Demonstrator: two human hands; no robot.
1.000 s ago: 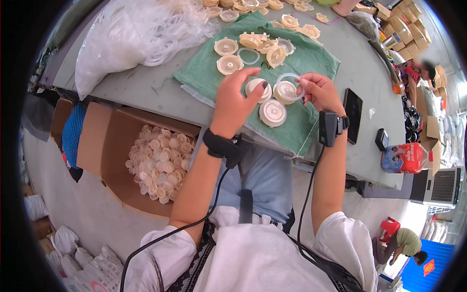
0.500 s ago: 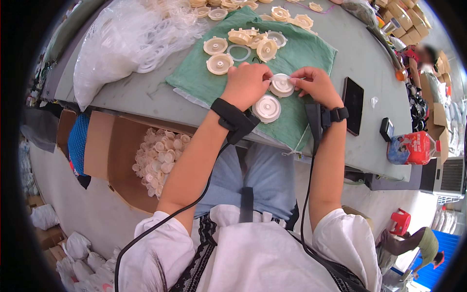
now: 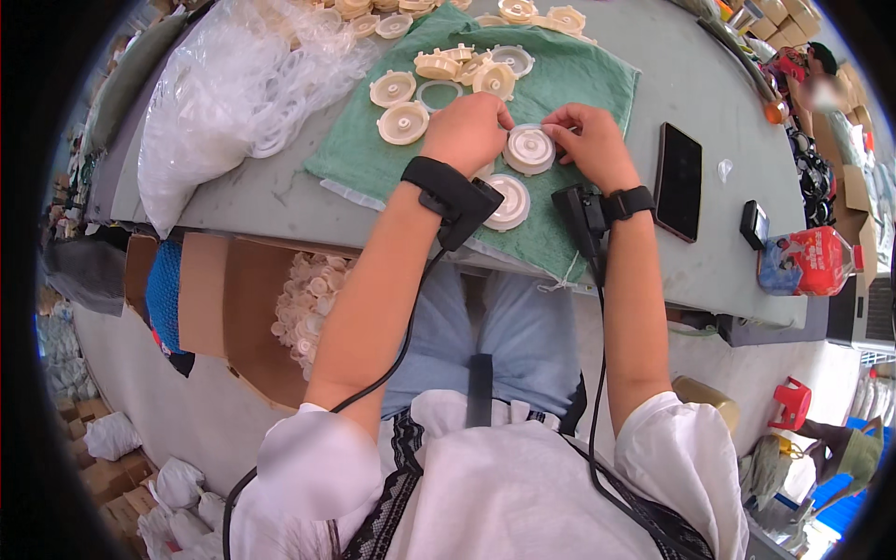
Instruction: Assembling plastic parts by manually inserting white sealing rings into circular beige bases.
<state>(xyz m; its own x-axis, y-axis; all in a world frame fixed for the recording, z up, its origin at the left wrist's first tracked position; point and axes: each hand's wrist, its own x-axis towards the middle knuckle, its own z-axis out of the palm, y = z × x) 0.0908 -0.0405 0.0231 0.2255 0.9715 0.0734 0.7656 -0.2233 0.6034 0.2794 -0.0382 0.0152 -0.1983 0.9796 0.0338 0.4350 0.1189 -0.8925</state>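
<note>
A round white plastic cap [image 3: 529, 151] with a raised rim and a small centre knob is held between my hands over the green cloth. My left hand [image 3: 464, 133] is closed at its left edge, the thumb mostly hidden. At the right edge, my right hand [image 3: 592, 142] has its thumb and index finger against the rim. A second round cap [image 3: 509, 203] lies nearer to me, partly behind the left wrist device. Beyond my left hand lie several cream-coloured caps [image 3: 403, 123] and a translucent ring [image 3: 439, 94].
The green cloth [image 3: 597, 84] covers part of the grey table. A clear bag [image 3: 201, 131] of translucent rings stands left; more cream caps [image 3: 394, 25] lie at the back. To the right are a phone [image 3: 679, 182], a small black box [image 3: 754, 224] and a red jug [image 3: 810, 261]. A cardboard box [image 3: 257, 299] holds pale parts below.
The view has shifted slightly. My fingers have moved a little around the cap's rim, and its top now faces up more squarely. The nearer cap is now partly covered by the left wrist device.
</note>
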